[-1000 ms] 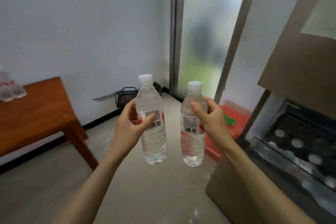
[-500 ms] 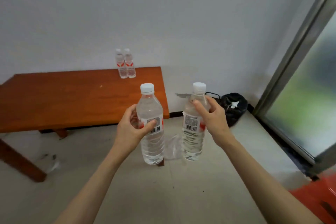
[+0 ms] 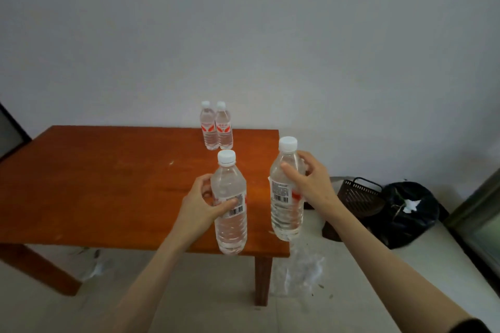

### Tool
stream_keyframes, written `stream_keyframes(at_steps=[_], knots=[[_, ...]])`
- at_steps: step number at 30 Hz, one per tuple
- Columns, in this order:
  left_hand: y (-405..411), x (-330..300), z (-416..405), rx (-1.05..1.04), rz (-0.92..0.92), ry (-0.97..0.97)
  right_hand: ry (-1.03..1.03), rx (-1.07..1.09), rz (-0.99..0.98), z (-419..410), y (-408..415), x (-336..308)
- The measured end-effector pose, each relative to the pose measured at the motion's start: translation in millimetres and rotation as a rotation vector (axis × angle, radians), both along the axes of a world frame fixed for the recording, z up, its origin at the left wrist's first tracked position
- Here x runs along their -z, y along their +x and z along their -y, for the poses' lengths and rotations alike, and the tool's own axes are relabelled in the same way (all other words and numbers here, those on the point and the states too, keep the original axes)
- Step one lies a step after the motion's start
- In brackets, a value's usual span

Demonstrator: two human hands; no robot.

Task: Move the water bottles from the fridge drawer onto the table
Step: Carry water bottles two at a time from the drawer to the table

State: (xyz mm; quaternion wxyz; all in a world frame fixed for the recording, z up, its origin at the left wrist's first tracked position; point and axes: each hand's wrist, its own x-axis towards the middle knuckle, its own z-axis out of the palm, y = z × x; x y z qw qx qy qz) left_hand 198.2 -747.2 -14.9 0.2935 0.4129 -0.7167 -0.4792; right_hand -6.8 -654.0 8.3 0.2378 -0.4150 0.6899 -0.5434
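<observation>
My left hand grips a clear water bottle with a white cap and a barcode label, upright, above the near right part of the wooden table. A second, matching bottle is held upright in my right hand, over the table's right edge. Two more water bottles with red labels stand side by side at the table's far right edge, against the wall. The fridge drawer is out of view.
A dark slotted basket and a black rubbish bag sit on the floor right of the table. Crumpled clear plastic lies by the table's near right leg. A door frame stands at the far right.
The view has swung left from the fridge and door toward the table. Both hands, each still holding a bottle, are now over the table's right end, closer to it.
</observation>
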Motion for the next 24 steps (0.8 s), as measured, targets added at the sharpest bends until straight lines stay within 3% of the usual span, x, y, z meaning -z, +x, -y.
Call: stream_keyframes(at_steps=[9, 16, 24], knots=[[-77, 27, 139, 0.004, 0.153, 0.016, 0.118, 0.083, -0.021, 139, -68, 28], [-145, 60, 255, 0.160, 0.119, 0.060, 0.210, 0.128, -0.021, 252, -123, 59], [-220, 95, 350, 0.231, 0.168, 0.018, 0.264, 0.040, 0.010, 339, -178, 87]])
